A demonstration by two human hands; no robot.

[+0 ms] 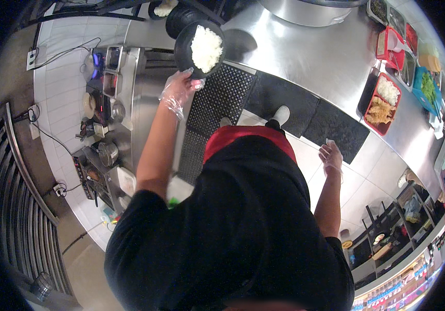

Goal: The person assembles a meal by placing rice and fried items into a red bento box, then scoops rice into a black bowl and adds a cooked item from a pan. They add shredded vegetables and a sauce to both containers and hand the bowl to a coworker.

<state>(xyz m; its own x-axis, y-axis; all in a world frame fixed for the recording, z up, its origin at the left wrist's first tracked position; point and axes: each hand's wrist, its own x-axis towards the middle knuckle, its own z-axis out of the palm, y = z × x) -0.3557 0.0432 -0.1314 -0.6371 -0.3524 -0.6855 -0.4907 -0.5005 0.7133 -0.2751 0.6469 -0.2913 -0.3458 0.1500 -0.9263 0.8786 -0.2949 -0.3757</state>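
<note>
In a clear plastic glove, my left hand (180, 89) is closed on the near rim of a black plate (185, 49). White rice (206, 49) is heaped on the plate. Just beyond it are another dark dish (178, 18) and, farther left, one holding a pale food. My right hand (331, 157), also gloved, hangs low over the floor at the right. Its fingers are loosely apart, and I see nothing in them.
A steel counter (284, 49) runs along the far side and right. On it stand a large steel pot (310, 13), a red tray (373, 116) with rice and fried pieces, and a blue basket (420, 98) of greens. Cookers and pans line the left counter. Dark mats (279, 96) cover part of the floor.
</note>
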